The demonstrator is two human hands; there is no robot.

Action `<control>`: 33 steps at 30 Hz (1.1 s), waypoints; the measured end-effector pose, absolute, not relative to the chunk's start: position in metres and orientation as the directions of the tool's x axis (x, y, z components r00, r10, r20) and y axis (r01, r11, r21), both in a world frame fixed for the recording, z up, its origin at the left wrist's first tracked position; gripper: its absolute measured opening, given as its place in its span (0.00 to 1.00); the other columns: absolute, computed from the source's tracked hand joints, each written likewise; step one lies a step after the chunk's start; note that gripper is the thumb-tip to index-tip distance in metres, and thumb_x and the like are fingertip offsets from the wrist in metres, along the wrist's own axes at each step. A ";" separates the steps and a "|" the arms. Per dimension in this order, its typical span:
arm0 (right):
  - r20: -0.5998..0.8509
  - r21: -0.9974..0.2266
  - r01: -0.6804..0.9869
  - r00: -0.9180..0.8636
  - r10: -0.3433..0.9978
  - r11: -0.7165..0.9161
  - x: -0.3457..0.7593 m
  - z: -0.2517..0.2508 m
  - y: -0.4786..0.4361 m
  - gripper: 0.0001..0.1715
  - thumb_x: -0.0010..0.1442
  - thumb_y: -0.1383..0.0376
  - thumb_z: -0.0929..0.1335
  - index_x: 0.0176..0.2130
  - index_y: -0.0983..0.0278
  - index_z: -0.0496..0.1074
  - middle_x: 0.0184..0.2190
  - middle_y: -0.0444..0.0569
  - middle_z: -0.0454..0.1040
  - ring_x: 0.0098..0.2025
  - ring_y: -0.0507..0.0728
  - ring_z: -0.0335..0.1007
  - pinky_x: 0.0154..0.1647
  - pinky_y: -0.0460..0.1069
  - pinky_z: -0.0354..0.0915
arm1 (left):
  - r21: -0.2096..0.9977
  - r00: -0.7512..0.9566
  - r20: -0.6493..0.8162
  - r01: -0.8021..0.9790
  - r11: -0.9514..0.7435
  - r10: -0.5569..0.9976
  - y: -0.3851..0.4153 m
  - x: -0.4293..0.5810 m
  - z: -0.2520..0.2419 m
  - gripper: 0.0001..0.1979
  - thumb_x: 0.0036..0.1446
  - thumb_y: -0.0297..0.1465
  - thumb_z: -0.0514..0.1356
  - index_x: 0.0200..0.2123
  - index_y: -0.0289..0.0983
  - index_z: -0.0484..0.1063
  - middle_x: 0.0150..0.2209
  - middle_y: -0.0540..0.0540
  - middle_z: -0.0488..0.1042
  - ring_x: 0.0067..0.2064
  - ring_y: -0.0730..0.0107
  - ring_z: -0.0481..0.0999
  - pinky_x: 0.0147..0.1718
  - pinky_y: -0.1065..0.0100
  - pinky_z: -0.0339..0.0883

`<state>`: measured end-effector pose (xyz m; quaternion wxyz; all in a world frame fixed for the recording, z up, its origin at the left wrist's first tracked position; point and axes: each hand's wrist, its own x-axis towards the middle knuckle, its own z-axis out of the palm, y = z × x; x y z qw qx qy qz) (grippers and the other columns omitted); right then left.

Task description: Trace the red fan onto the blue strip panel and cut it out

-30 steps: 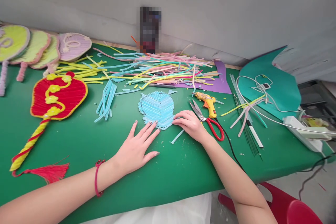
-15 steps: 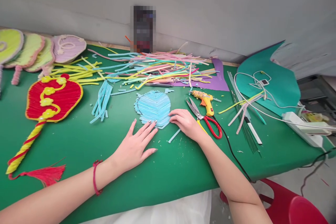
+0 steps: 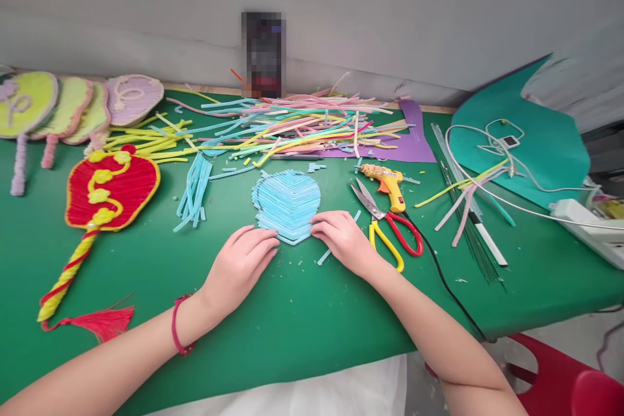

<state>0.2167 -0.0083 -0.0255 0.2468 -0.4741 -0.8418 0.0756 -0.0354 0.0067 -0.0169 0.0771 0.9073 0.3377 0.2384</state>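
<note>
A blue leaf-shaped panel of pipe cleaners [image 3: 288, 201], laid in V-shaped rows, lies flat on the green tabletop. At its lower left edge, my left hand [image 3: 244, 260] has its fingers drawn together, fingertips on the edge. My right hand [image 3: 345, 240] pinches the lower right edge in the same way. A loose blue pipe cleaner [image 3: 324, 256] runs under my right hand. Just right of that hand are open scissors [image 3: 385, 216] with one red and one yellow handle. Behind them lies a yellow glue gun [image 3: 387, 183].
Cut blue pipe cleaners [image 3: 194, 192] lie left of the panel, with a mixed heap of pipe cleaners [image 3: 302, 123] behind. A red fan [image 3: 114, 188] and several pastel fans [image 3: 134, 99] are at left. A white cable [image 3: 487, 192] and power strip [image 3: 580, 221] are at right.
My left hand has gone from spread flat with fingers on the panel to fingers bunched at its lower left edge. My right hand stays at the right edge. The view has shifted slightly.
</note>
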 end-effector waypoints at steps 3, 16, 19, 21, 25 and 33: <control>0.345 -0.367 0.766 -0.415 0.842 0.528 0.212 -0.026 -0.012 0.09 0.66 0.70 0.62 0.37 0.63 0.70 0.41 0.51 0.77 0.44 0.55 0.72 0.46 0.53 0.63 | 0.307 0.606 0.332 0.655 -0.691 0.722 0.015 -0.044 -0.001 0.10 0.65 0.30 0.52 0.37 0.37 0.73 0.36 0.45 0.76 0.37 0.67 0.74 0.38 0.63 0.67; 0.369 -0.397 0.748 -0.401 0.838 0.532 0.212 -0.027 -0.013 0.06 0.65 0.70 0.63 0.37 0.63 0.69 0.40 0.51 0.76 0.44 0.56 0.71 0.46 0.53 0.64 | 0.242 0.861 0.195 0.422 -0.874 0.470 0.041 -0.013 0.003 0.10 0.66 0.29 0.50 0.36 0.37 0.69 0.33 0.48 0.72 0.35 0.69 0.69 0.33 0.67 0.58; 0.364 -0.409 0.745 -0.396 0.843 0.527 0.212 -0.027 -0.012 0.07 0.65 0.70 0.63 0.37 0.63 0.70 0.40 0.51 0.76 0.44 0.56 0.71 0.46 0.53 0.64 | 0.300 0.876 0.163 0.394 -0.869 0.453 0.054 -0.013 -0.007 0.07 0.65 0.31 0.53 0.36 0.38 0.69 0.33 0.49 0.72 0.35 0.70 0.69 0.35 0.67 0.57; 0.360 -0.417 0.742 -0.395 0.845 0.525 0.212 -0.027 -0.012 0.08 0.65 0.70 0.62 0.37 0.62 0.70 0.40 0.51 0.76 0.44 0.56 0.71 0.46 0.54 0.64 | 0.328 0.879 0.153 0.386 -0.862 0.452 0.055 -0.014 -0.012 0.07 0.65 0.32 0.53 0.35 0.38 0.69 0.34 0.49 0.72 0.36 0.70 0.70 0.36 0.67 0.56; 0.349 -0.434 0.735 -0.396 0.849 0.521 0.213 -0.027 -0.011 0.08 0.65 0.70 0.62 0.37 0.63 0.70 0.41 0.52 0.76 0.45 0.56 0.71 0.46 0.54 0.64 | 0.348 0.867 0.160 0.398 -0.849 0.472 0.053 -0.015 -0.018 0.09 0.66 0.32 0.52 0.35 0.38 0.70 0.34 0.50 0.73 0.37 0.70 0.70 0.36 0.66 0.55; 0.335 -0.427 0.729 -0.421 0.843 0.535 0.213 -0.027 -0.013 0.09 0.65 0.73 0.61 0.36 0.65 0.68 0.41 0.55 0.74 0.46 0.58 0.69 0.45 0.54 0.67 | 0.358 0.834 0.163 0.448 -0.819 0.527 0.052 -0.011 -0.017 0.09 0.64 0.30 0.53 0.30 0.38 0.66 0.30 0.51 0.72 0.35 0.69 0.68 0.44 0.64 0.57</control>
